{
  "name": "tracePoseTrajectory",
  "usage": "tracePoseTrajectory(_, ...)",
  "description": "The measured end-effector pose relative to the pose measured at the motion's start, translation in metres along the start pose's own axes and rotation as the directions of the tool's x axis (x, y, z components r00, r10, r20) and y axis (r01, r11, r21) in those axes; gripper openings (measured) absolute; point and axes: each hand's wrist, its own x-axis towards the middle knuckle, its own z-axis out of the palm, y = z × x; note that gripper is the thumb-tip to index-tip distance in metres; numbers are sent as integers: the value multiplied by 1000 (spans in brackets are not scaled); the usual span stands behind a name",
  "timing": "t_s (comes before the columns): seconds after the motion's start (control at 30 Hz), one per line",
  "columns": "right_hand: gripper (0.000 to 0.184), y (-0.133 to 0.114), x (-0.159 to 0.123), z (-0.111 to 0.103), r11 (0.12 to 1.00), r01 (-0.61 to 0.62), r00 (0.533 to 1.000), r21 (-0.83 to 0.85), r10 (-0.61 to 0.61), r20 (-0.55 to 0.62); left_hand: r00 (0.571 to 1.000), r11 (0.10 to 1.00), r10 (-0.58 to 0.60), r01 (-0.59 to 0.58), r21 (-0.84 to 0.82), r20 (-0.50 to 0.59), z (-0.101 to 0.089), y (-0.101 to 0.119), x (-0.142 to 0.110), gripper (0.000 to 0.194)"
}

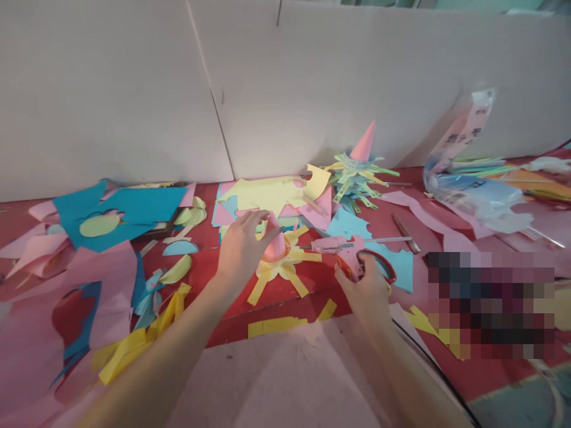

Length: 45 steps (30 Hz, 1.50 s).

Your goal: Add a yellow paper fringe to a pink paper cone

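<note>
A pink paper cone [276, 246] is held near its tip by the left hand [243, 249], its grip closed around it. The cone is set upright amid splayed yellow paper strips [297, 282] on the red counter [322, 280]. A pink glue gun [354, 252] is grasped by its handle in the right hand [369, 291], nozzle pointed toward the cone.

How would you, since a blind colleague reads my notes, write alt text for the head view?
A person's left hand holds a pink cone with yellow strips fanned around its base, while the right hand grips a pink glue gun pointed toward it. Behind, a fringed, pink-tipped paper piece stands among coloured paper on a red surface.
</note>
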Motion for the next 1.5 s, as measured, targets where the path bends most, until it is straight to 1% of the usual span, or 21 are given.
tracePoseTrajectory(0.13,45,0,0,1,1000,11,1000,-15,-11,4,998,999,-37,37,-3,59,0,1,0,19)
tracePoseTrajectory(0.3,48,-2,0,-1,1000,-28,999,-4,28,32,998,998,-64,64,-21,27,-9,2,3,16)
tracePoseTrajectory(0.4,49,-4,0,-2,999,-50,998,19,49,38,998,997,-60,62,-38,33,-15,1,4,16)
tracePoseTrajectory(0.53,49,-5,-1,-2,997,-67,997,33,66,37,993,996,-72,76,-41,91,-21,0,6,18)
tracePoseTrajectory(0.7,51,-5,0,-1,997,-70,997,40,69,25,979,993,-97,107,-50,179,-26,2,7,25)
tracePoseTrajectory(0.8,52,-5,0,-1,996,-82,996,24,82,24,973,991,-105,119,-60,204,-25,2,6,31)
tracePoseTrajectory(0.93,50,-6,0,-2,996,-81,996,25,80,37,973,990,-119,130,-45,196,-19,-2,6,42)
tracePoseTrajectory(1.03,51,-7,0,-3,996,-87,995,33,86,45,970,990,-121,134,-47,209,-18,-4,6,39)
tracePoseTrajectory(1.17,52,-9,-1,-4,994,-105,993,43,103,51,977,988,-106,125,-94,184,-19,-2,6,33)
tracePoseTrajectory(1.33,49,-9,0,-4,996,-85,996,41,83,35,968,984,-82,117,-135,237,-12,-3,3,41)
tracePoseTrajectory(1.4,48,-8,0,-4,996,-84,996,36,83,34,976,989,-63,88,-115,209,-13,0,2,40)
tracePoseTrajectory(1.43,47,-7,0,-3,996,-84,996,34,83,34,984,993,-52,68,-94,168,-15,3,2,38)
tracePoseTrajectory(1.5,48,-6,-1,-2,997,-67,997,32,66,30,997,999,-40,41,-24,62,-23,11,1,27)
